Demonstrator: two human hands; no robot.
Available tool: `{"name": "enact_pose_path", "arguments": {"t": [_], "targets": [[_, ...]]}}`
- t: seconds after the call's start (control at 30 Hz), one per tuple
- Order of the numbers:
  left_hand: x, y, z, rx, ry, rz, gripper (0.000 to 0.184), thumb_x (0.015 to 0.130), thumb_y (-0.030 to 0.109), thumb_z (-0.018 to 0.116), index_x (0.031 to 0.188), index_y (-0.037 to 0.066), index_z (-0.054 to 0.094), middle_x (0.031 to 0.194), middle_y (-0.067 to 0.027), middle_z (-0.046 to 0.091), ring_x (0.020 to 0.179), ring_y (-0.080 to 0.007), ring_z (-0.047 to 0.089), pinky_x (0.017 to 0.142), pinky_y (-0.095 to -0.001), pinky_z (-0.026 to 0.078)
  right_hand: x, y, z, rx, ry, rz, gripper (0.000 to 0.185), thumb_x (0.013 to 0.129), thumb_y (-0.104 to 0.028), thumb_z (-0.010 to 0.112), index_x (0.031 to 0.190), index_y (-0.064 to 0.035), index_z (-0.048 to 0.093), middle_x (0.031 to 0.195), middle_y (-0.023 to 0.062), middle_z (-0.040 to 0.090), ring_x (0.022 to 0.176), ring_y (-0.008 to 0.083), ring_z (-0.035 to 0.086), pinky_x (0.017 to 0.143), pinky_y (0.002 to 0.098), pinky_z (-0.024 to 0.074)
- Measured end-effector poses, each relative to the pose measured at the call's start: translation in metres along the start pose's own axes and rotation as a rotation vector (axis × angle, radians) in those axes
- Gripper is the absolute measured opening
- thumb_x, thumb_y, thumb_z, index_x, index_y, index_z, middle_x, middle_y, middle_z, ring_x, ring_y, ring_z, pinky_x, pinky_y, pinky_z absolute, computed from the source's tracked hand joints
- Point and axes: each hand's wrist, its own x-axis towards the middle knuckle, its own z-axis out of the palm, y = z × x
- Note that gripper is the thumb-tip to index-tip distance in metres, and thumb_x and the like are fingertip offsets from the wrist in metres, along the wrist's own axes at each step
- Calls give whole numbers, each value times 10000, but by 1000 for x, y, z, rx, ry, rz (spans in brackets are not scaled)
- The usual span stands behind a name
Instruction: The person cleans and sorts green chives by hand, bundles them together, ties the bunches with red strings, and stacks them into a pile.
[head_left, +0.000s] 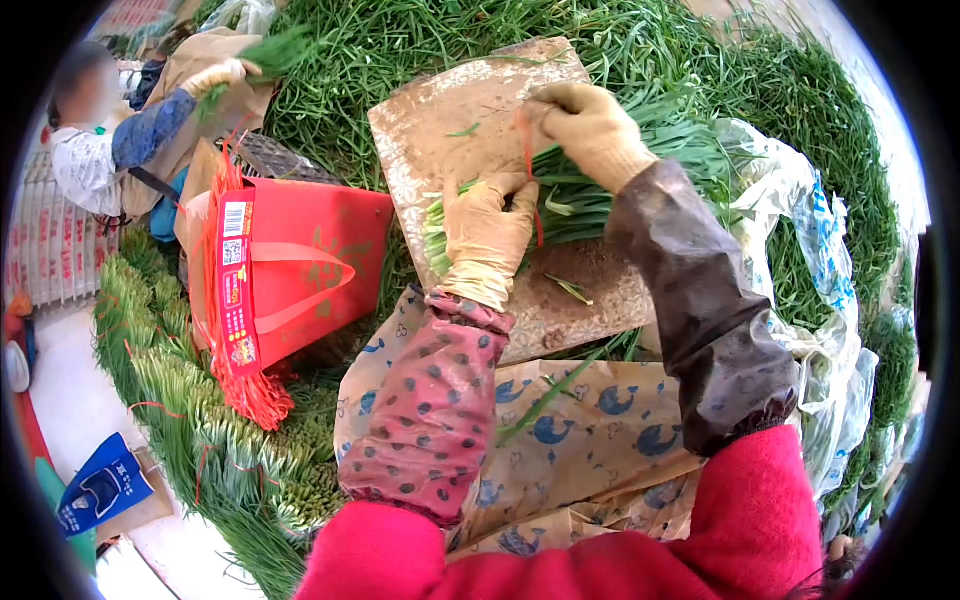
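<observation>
A bundle of garlic chives [588,212] lies across a worn wooden board [440,115], its pale cut ends to the left and green leaves to the right. My left hand [485,230], in a cream glove, is closed over the bundle near the pale ends, the thumb against a red tie [540,228]. This tie crosses the bundle and rises to my right hand [588,125]. There, the gloved fingers are pinched on its upper end, above the leaves. What lies under my left palm is hidden.
A red bag [325,225] with red ties hanging from it stands left of the board. Tied chive bundles [215,410] are stacked at lower left; loose chives [340,95] surround the board. Clear plastic [835,340] lies right. Another person [150,135] holds chives at upper left.
</observation>
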Motion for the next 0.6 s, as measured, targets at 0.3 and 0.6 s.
{"name": "enact_pose_path", "arguments": {"t": [0.3, 0.6], "targets": [[-2, -18, 4, -203, 64, 117, 91, 813, 173, 676, 888, 122, 681, 967, -68, 689, 1007, -244, 622, 1052, -460, 278, -72, -25, -47, -632, -381, -698, 518, 658, -3, 702, 1136, -191, 634, 1296, 120, 531, 1023, 303, 604, 826, 375, 528], [-18, -37, -4, -316, -27, 204, 115, 758, 126, 730, 868, 103, 709, 1258, -65, 601, 1271, -294, 453, 1099, -438, 241, -59, 47, -89, -242, 173, -265, 196, 886, -155, 624, 1075, -111, 656, 1003, 104, 681, 916, 217, 647, 820, 315, 538]]}}
